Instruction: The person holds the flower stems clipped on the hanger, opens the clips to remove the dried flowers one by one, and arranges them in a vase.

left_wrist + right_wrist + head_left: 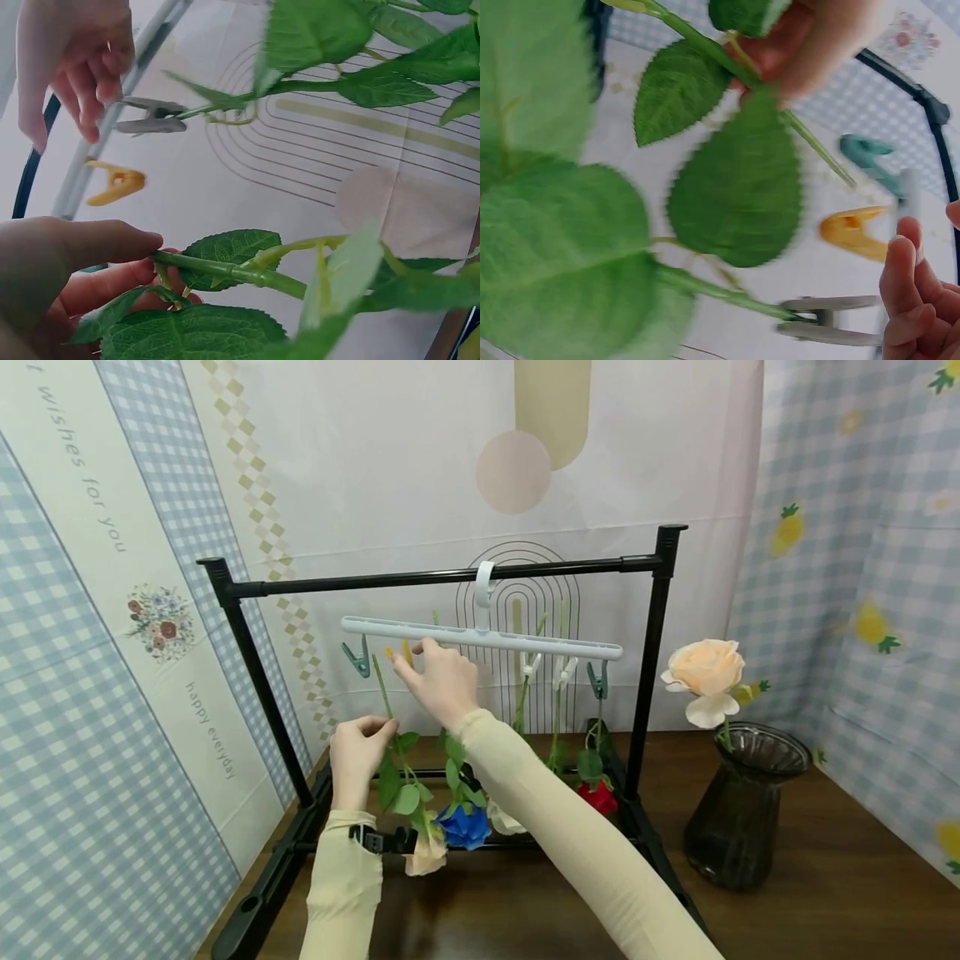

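Note:
My left hand (356,756) pinches the green stem (225,270) of a pale peach rose (427,853), whose bloom hangs downward. The stem's cut end points up toward the hanger (555,647). In front of the hanger's left half is my right hand (446,685), its thumb and fingers spread and loosely bent around nothing. A yellow clip (124,182) hangs close to its fingertips, with no stem in it. Beside that, a grey clip (163,126) grips another leafy stem; the right hand hides this clip in the head view. A teal clip (358,658) hangs bare at the left end.
The hanger hooks over a black rack (360,582). A blue rose (463,825), a white rose (504,818) and a red rose (597,797) hang below it. White clips (566,672) hold stems. At right stands a dark glass vase (738,827) with a peach rose (705,668).

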`<state>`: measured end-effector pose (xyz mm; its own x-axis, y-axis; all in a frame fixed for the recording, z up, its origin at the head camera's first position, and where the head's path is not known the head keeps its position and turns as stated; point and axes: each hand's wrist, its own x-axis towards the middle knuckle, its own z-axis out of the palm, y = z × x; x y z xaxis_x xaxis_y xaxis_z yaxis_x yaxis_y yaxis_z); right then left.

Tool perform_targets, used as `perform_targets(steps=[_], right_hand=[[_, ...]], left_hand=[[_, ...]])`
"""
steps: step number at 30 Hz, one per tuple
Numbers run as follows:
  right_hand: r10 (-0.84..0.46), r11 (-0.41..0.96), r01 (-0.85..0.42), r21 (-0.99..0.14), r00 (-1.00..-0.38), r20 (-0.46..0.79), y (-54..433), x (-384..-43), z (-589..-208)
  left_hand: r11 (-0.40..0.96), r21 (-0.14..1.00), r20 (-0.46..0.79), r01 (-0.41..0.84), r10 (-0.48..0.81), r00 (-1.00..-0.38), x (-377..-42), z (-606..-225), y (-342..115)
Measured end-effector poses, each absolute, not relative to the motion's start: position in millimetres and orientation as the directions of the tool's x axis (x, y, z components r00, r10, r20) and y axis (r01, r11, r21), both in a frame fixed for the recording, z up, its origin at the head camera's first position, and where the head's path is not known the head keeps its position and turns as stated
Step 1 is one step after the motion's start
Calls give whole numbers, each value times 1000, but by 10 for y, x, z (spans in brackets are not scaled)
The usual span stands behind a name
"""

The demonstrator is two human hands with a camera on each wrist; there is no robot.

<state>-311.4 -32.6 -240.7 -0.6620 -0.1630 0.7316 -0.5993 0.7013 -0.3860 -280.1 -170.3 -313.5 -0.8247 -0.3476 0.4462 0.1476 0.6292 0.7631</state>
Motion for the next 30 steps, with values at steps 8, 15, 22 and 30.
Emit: perform_targets(steps=[8, 15, 22, 30], right_hand=[[-258, 628, -737, -250, -500, 827, -64, -2853, -2435], [-499, 451, -887, 97, -161, 852, 82, -2720, -2540], [-591, 339, -849, 405, 143, 794, 145, -2726, -2601], [-591, 339, -767, 544, 276, 758, 332, -2562, -2667]], left_hand=[[582, 791, 419, 189, -289, -861, -2651, -3087, -1755], [509, 811, 439, 289, -202, -876, -2464, -2957, -1682], [542, 752, 514, 375, -125, -849, -2230, -2844, -1513], [610, 659, 601, 440, -75, -796, -1949, -2810, -1342]])
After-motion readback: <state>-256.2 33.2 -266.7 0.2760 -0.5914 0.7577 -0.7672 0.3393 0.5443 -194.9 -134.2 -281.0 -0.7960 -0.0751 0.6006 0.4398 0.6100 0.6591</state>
